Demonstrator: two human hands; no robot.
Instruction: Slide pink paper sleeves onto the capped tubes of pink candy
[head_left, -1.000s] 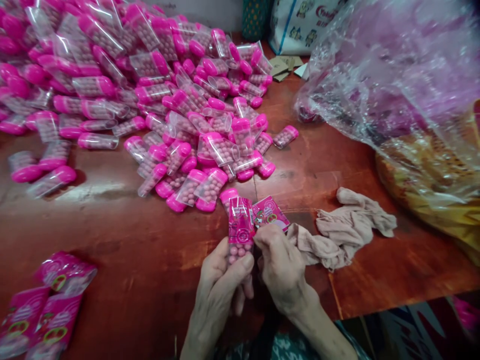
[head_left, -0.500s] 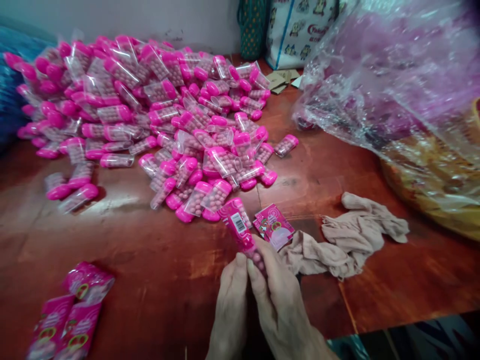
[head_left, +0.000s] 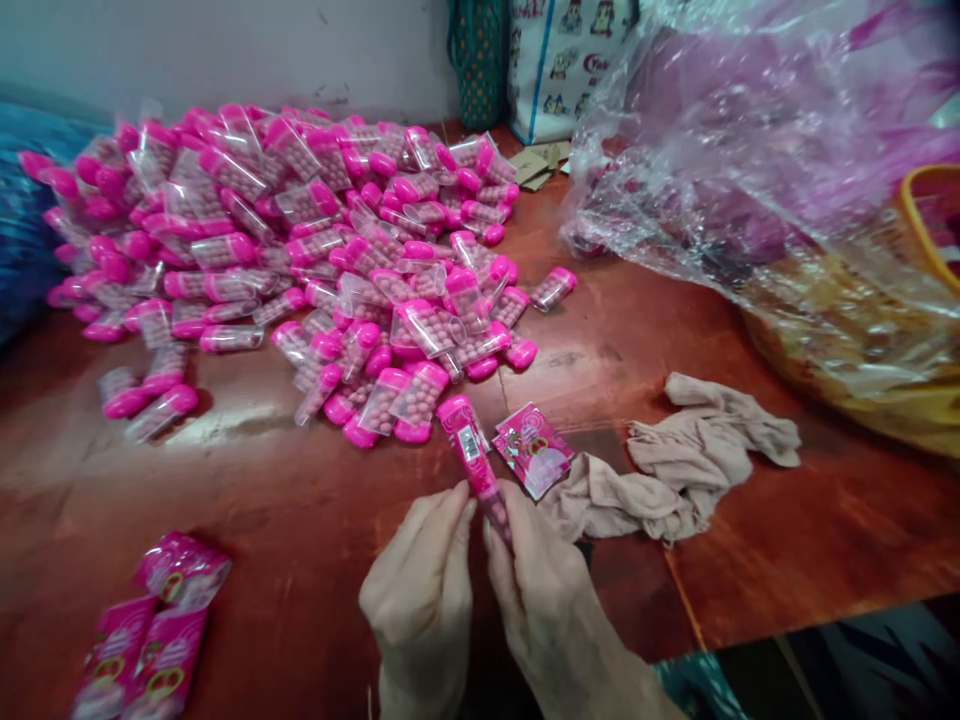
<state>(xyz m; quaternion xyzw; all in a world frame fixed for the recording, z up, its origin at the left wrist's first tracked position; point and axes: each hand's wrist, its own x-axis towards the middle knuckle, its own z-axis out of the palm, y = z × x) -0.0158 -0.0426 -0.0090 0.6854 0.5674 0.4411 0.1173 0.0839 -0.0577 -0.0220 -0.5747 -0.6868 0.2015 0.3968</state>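
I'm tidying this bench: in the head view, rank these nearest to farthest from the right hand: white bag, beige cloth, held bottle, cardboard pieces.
1. Held bottle: against the right hand.
2. Beige cloth: ahead, rightward.
3. Cardboard pieces: far ahead.
4. White bag: behind the cardboard pieces.

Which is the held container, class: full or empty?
At least partly full: pink balls show through the clear uncovered end of the container; its printed sleeve hides the rest.
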